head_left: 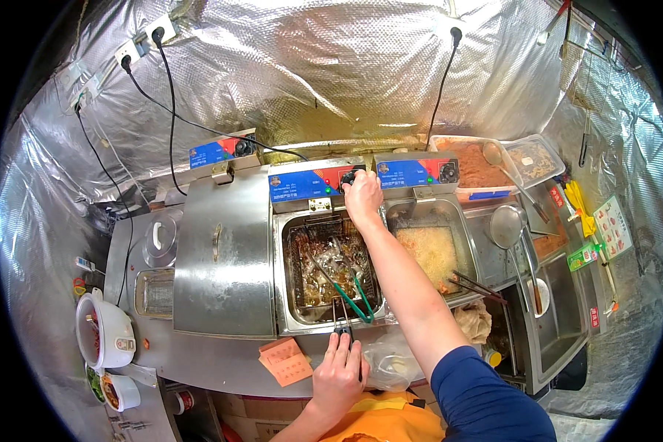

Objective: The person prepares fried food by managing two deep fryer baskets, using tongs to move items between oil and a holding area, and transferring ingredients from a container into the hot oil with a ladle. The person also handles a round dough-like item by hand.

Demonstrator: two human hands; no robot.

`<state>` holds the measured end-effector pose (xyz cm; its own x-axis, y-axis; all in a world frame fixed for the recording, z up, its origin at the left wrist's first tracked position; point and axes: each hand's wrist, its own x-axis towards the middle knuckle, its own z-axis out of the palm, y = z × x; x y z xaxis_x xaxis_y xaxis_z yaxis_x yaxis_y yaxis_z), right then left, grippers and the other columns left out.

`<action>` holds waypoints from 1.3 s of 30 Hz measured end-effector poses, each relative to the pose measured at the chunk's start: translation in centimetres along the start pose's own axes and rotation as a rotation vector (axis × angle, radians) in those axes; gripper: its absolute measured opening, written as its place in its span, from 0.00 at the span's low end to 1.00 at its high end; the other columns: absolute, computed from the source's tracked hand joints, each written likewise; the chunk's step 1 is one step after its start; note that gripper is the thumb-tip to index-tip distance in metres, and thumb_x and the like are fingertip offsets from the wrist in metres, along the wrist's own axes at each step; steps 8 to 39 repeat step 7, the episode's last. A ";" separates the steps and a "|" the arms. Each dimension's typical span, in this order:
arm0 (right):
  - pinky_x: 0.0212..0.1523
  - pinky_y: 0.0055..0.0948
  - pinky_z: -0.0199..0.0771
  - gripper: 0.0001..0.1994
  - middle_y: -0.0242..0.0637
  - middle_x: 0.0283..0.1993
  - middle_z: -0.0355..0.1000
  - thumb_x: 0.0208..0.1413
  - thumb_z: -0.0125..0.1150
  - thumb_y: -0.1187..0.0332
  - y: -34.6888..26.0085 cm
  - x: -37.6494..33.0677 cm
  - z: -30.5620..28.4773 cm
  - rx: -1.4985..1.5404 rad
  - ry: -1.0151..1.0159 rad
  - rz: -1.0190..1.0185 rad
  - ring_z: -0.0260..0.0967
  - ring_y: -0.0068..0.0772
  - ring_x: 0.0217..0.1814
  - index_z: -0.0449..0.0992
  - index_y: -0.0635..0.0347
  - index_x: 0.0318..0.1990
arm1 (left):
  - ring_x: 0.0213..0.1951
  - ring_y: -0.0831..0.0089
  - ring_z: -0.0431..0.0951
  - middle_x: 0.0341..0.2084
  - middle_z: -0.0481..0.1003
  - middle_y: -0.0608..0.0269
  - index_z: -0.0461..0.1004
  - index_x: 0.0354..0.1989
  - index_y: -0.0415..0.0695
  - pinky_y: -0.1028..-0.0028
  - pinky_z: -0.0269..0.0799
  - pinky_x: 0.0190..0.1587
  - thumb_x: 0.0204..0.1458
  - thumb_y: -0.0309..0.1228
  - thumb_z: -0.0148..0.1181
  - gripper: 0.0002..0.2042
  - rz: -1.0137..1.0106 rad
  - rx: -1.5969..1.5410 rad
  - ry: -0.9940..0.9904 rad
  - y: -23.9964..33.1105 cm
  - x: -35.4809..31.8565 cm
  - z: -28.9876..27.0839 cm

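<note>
My right hand (362,193) reaches up to the middle fryer's control panel (298,184), its fingers closed around the black knob (350,177). Close to my body, my left hand (337,372) grips the black handle of a frying basket (337,309), whose twin metal rods run into the middle fryer (278,280). Dark oil bubbles in that basket around pale pieces of food (330,261). Green-handled tongs (361,298) lean in the basket, just beyond my left hand.
A right-hand fryer (427,250) holds foaming oil, with chopsticks (479,287) across its corner. On the left sits a lidded fryer (225,258). Orange paper (285,361) and a clear plastic bag (390,361) lie along the front edge. A strainer (506,226) rests at right; cables hang behind.
</note>
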<state>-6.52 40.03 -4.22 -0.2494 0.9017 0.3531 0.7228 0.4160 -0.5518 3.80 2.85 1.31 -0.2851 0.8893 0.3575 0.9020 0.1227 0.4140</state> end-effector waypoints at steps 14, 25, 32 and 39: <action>0.55 0.46 0.77 0.18 0.49 0.50 0.76 0.53 0.75 0.62 0.1 0.3 0.0 0.002 -0.027 0.018 0.73 0.51 0.57 0.79 0.64 0.45 | 0.53 0.41 0.80 0.48 0.80 0.39 0.81 0.46 0.34 0.58 0.79 0.56 0.50 0.26 0.66 0.14 -0.007 0.000 -0.010 0.1 -0.1 -0.2; 0.55 0.46 0.77 0.18 0.49 0.50 0.76 0.53 0.75 0.62 0.1 0.3 0.0 0.002 -0.027 0.018 0.73 0.51 0.57 0.79 0.64 0.45 | 0.53 0.41 0.80 0.48 0.80 0.39 0.81 0.46 0.34 0.58 0.79 0.56 0.50 0.26 0.66 0.14 -0.007 0.000 -0.010 0.1 -0.1 -0.2; 0.55 0.46 0.77 0.18 0.49 0.50 0.76 0.53 0.75 0.62 0.1 0.3 0.0 0.002 -0.027 0.018 0.73 0.51 0.57 0.79 0.64 0.45 | 0.53 0.41 0.80 0.48 0.80 0.39 0.81 0.46 0.34 0.58 0.79 0.56 0.50 0.26 0.66 0.14 -0.007 0.000 -0.010 0.1 -0.1 -0.2; 0.55 0.46 0.77 0.18 0.49 0.50 0.76 0.53 0.75 0.62 0.1 0.3 0.0 0.002 -0.027 0.018 0.73 0.51 0.57 0.79 0.64 0.45 | 0.53 0.41 0.80 0.48 0.80 0.39 0.81 0.46 0.34 0.58 0.79 0.56 0.50 0.26 0.66 0.14 -0.007 0.000 -0.010 0.1 -0.1 -0.2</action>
